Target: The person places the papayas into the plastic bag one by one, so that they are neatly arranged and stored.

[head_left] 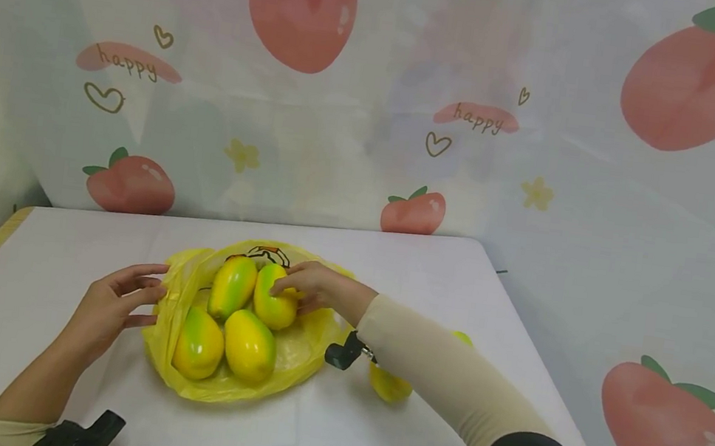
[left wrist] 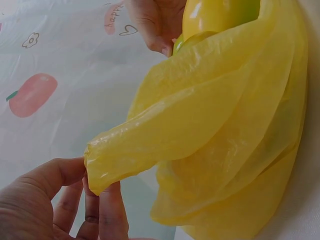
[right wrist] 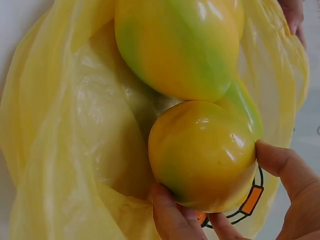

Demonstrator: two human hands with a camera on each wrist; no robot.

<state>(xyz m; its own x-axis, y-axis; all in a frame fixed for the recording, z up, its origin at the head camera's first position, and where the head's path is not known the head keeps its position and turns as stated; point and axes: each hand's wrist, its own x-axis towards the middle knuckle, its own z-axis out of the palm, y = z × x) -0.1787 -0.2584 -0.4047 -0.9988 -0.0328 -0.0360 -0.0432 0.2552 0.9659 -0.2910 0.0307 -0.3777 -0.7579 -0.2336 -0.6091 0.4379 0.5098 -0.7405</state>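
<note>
A yellow plastic bag (head_left: 309, 347) lies spread on the table with its mouth facing up and several yellow-green mangoes inside. My right hand (head_left: 316, 285) reaches in from the right and grips the upper right mango (head_left: 273, 308), thumb on one side and fingers on the other, as the right wrist view shows. Three others sit against it: an upper left mango (head_left: 232, 287), a lower left mango (head_left: 199, 343) and a lower right mango (head_left: 251, 346). On the bag's left side, my left hand (head_left: 109, 308) pinches a gathered corner of the plastic (left wrist: 120, 160).
Outside the bag, a mango (head_left: 389, 386) lies on the white table (head_left: 317, 441), partly under my right forearm. Another yellow-green piece (head_left: 462, 337) peeks out behind that sleeve. A fruit-printed cloth (head_left: 354, 141) hangs behind the table.
</note>
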